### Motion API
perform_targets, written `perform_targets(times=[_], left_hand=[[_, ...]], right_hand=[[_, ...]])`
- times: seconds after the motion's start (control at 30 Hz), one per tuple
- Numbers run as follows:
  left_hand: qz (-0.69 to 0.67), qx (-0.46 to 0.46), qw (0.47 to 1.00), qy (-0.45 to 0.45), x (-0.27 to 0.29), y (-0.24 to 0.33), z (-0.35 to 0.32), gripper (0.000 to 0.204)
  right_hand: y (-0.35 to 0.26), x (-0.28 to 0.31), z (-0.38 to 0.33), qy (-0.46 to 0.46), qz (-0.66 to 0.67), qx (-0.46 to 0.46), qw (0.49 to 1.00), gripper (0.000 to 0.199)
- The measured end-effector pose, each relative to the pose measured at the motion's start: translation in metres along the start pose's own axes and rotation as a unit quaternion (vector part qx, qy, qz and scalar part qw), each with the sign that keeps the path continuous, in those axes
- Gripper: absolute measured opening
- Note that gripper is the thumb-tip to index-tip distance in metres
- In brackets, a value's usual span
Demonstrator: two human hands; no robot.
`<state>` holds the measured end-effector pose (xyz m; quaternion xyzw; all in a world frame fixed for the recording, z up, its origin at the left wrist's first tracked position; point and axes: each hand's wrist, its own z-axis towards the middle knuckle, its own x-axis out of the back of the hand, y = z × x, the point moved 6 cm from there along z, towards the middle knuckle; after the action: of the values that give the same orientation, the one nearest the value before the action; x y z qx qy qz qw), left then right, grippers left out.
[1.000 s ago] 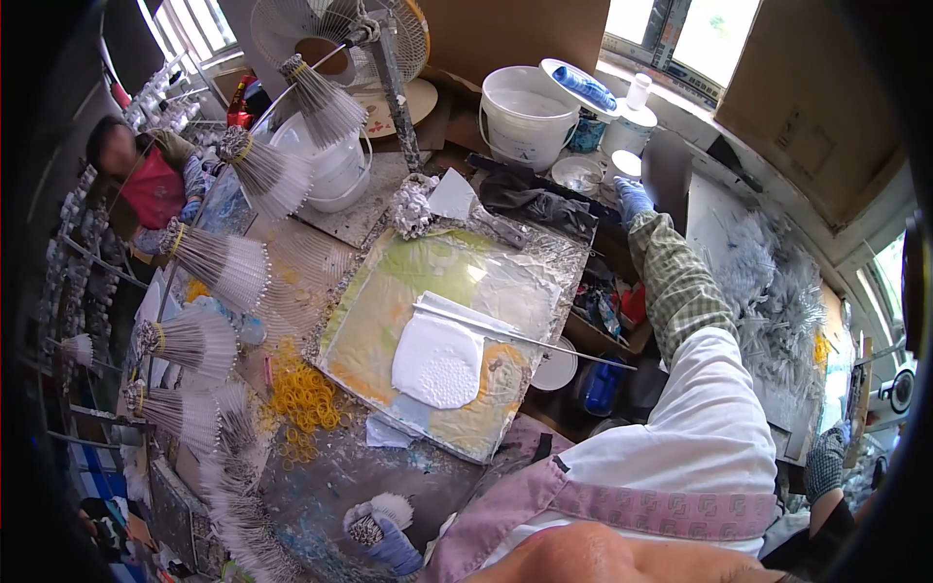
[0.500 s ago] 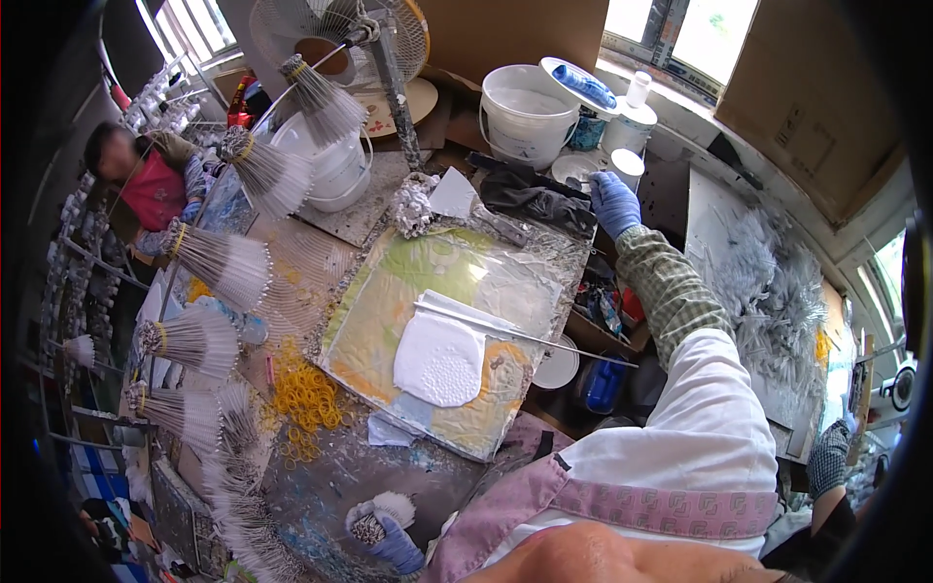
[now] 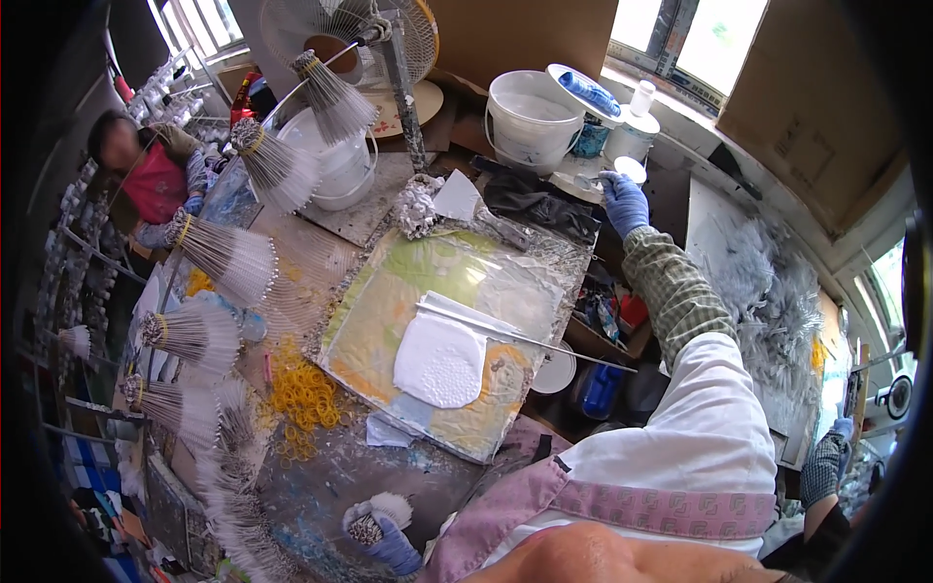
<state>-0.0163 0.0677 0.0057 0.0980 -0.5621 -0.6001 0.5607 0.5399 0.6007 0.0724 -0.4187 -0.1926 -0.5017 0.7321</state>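
Observation:
At the lower edge, my left hand [image 3: 397, 549], in a blue glove, is closed round a bundle of thin white-tipped strands [image 3: 367, 530]. My right arm reaches far out to the back right. There my right hand [image 3: 627, 206], also blue-gloved, pinches what looks like a small spoon-like utensil [image 3: 589, 182] over a shallow white container [image 3: 573, 188]; its shape is hard to make out. On the plastic-covered board [image 3: 389, 262] between my hands lies a flat patch of white paste [image 3: 439, 360], pitted with small dents. A long thin rod [image 3: 544, 342] lies across its upper edge.
Similar strand bundles [image 3: 228, 260] hang along a rack at left. Yellow rubber bands [image 3: 301, 394] lie beside the board. White buckets [image 3: 533, 121] and a fan [image 3: 350, 44] stand behind. Clear strands [image 3: 768, 282] cover a right-hand panel. Co-workers are at left [image 3: 155, 185] and far right [image 3: 826, 466].
My right hand has shifted slightly right, and the spoon-like utensil at its fingertips shows more. The view has tilted a little. My left hand keeps its hold on the bundle.

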Motion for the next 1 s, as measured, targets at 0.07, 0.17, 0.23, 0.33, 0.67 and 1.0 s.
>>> perform_targets(times=[0.07, 0.17, 0.23, 0.33, 0.67, 1.0], left_hand=[[-0.006, -0.004, 1.000, 0.004, -0.001, 0.005, 0.001, 0.051], [-0.014, -0.009, 1.000, 0.002, -0.001, 0.006, 0.002, 0.053], [-0.012, -0.009, 1.000, -0.006, -0.002, 0.004, 0.003, 0.054], [-0.006, -0.006, 1.000, -0.013, -0.003, -0.002, 0.002, 0.055], [-0.048, 0.023, 0.999, -0.007, -0.003, -0.005, 0.000, 0.061], [-0.040, 0.031, 0.999, 0.010, 0.000, -0.004, -0.003, 0.057]], right_hand=[[-0.014, 0.006, -0.002, 0.023, -0.029, 0.032, 0.999, 0.018], [-0.020, 0.017, 0.002, 0.107, 0.036, 0.058, 0.992, 0.018], [-0.006, 0.018, 0.004, 0.146, 0.176, 0.003, 0.974, 0.017], [0.007, -0.008, -0.002, 0.075, 0.520, -0.239, 0.817, 0.014], [0.018, -0.072, -0.018, 0.034, 0.699, -0.476, 0.533, 0.017], [0.029, -0.081, -0.016, 0.070, 0.709, -0.459, 0.530, 0.013]])
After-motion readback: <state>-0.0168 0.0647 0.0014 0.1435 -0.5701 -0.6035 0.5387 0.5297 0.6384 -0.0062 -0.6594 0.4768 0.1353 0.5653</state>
